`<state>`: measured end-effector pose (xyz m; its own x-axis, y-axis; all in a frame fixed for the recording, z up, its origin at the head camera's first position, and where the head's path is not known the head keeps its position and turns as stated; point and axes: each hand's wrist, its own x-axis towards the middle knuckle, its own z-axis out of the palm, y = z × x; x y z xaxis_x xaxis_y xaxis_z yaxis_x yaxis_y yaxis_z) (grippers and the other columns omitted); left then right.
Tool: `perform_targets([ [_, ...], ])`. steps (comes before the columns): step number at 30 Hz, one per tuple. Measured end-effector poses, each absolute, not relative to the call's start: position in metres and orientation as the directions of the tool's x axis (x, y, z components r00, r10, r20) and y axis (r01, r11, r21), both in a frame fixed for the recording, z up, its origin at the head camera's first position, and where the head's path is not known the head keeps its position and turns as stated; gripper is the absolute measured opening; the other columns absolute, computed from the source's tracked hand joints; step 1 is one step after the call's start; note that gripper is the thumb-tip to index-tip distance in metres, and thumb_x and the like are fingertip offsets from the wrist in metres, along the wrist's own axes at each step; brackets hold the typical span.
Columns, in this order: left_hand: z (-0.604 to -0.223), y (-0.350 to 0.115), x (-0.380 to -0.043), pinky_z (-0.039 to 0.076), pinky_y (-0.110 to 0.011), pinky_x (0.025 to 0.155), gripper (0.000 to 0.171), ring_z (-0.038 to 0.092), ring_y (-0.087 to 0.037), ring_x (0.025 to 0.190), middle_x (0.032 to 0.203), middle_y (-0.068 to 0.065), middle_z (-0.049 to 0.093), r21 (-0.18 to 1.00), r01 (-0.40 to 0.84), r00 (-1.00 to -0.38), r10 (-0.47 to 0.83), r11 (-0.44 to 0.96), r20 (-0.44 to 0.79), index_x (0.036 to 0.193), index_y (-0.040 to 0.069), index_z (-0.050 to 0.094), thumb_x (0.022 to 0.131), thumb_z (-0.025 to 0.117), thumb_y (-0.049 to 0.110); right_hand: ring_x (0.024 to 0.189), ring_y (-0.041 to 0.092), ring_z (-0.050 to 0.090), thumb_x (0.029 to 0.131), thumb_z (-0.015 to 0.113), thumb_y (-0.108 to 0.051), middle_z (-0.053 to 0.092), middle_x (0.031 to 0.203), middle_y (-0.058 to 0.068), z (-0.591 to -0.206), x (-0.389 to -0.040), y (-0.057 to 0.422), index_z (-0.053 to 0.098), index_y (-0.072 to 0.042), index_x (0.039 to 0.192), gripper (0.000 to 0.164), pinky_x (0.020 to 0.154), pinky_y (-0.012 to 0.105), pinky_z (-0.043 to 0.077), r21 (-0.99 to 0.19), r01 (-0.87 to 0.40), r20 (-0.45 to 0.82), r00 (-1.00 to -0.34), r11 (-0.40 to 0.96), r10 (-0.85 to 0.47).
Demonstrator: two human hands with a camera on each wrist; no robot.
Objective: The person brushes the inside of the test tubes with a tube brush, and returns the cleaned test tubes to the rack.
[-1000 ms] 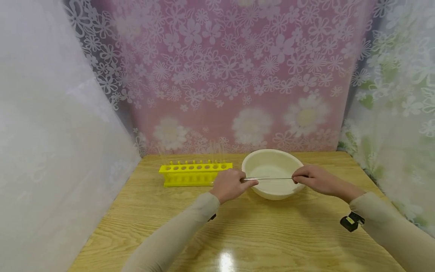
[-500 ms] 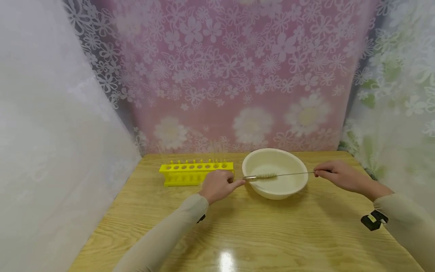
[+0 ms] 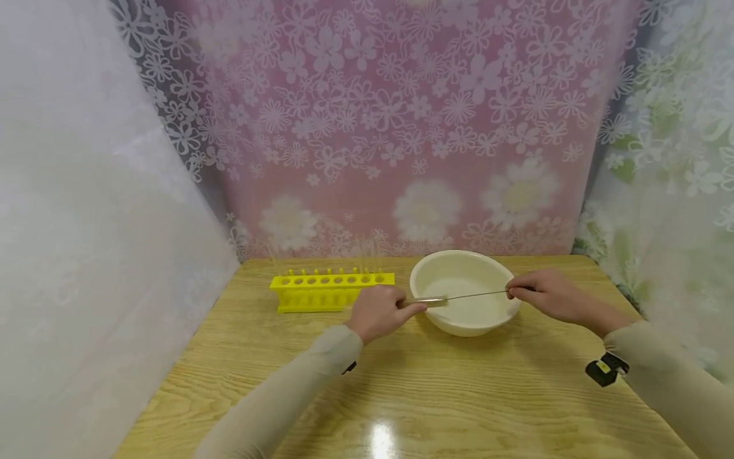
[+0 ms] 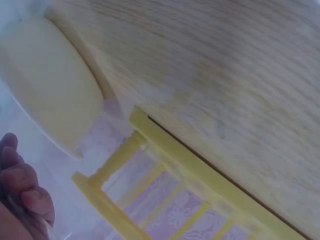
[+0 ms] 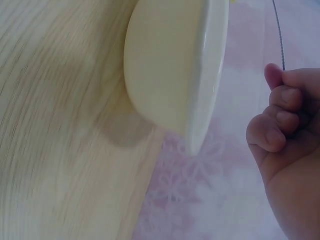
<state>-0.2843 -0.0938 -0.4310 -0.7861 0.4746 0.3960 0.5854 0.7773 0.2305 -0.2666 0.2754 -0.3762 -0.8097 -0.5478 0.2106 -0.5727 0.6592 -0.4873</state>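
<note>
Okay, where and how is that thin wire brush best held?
Probably by pinching the right end of its bare wire, coming from the right, as the right hand does: the wire runs out of the right end of the clear tube, while the left hand grips the tube further left.

At the right edge, your right hand pinches a thin, dark twisted wire between thumb and index finger, the other fingers curled in toward your palm. From your pinch the wire runs up and out of the top of the view. Left of your fingers, with a gap between, you have the side of a cream basin, its glossy rim facing your hand. It sits on the wood-grained desk, casting a soft shadow there. Behind your hand hangs a pale pink cloth with white flowers.
</note>
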Motion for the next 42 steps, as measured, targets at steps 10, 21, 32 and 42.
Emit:
perform_targets([
  [10, -0.423, -0.07, -0.28, 0.032, -0.022, 0.042, 0.058, 0.041, -0.005, 0.044, 0.052, 0.014, 0.047, 0.199, 0.595, -0.775, 0.491, 0.779, 0.398, 0.059, 0.027, 0.051, 0.093, 0.048, 0.073, 0.087, 0.024, 0.066, 0.107, 0.051, -0.017, 0.073, 0.106, 0.007, -0.39, -0.277, 0.216, 0.073, -0.007, 0.11, 0.025, 0.073, 0.03, 0.051, -0.553, -0.626, 0.183, -0.735, 0.549, -0.653],
  [21, -0.423, -0.07, -0.282, 0.035, -0.023, 0.042, 0.058, 0.043, -0.003, 0.044, 0.053, 0.017, 0.05, 0.159, 0.589, -0.782, 0.509, 0.792, 0.36, 0.059, 0.03, 0.055, 0.092, 0.045, 0.077, 0.086, 0.02, 0.066, 0.106, 0.052, -0.017, 0.074, 0.102, 0.004, -0.394, -0.277, 0.22, 0.075, -0.011, 0.105, 0.024, 0.072, 0.031, 0.05, -0.574, -0.618, 0.18, -0.735, 0.537, -0.654],
  [32, -0.427, -0.086, -0.286, 0.032, -0.024, 0.041, 0.055, 0.043, -0.006, 0.044, 0.052, 0.014, 0.048, 0.241, 0.548, -0.823, 0.465, 0.801, 0.326, 0.062, 0.03, 0.056, 0.091, 0.048, 0.076, 0.082, 0.019, 0.063, 0.106, 0.051, -0.014, 0.071, 0.102, 0.006, -0.391, -0.274, 0.248, 0.073, -0.007, 0.106, 0.023, 0.069, 0.029, 0.048, -0.579, -0.593, 0.18, -0.763, 0.559, -0.621],
  [42, -0.426, -0.107, -0.292, 0.017, -0.024, 0.041, 0.063, 0.026, -0.009, 0.04, 0.048, 0.008, 0.028, 0.251, 0.539, -0.821, 0.434, 0.804, 0.372, 0.054, 0.023, 0.04, 0.091, 0.053, 0.073, 0.098, 0.002, 0.064, 0.107, 0.05, -0.013, 0.07, 0.114, 0.011, -0.38, -0.263, 0.321, 0.065, 0.006, 0.125, 0.03, 0.075, 0.027, 0.054, -0.565, -0.465, 0.14, -0.868, 0.681, -0.477],
])
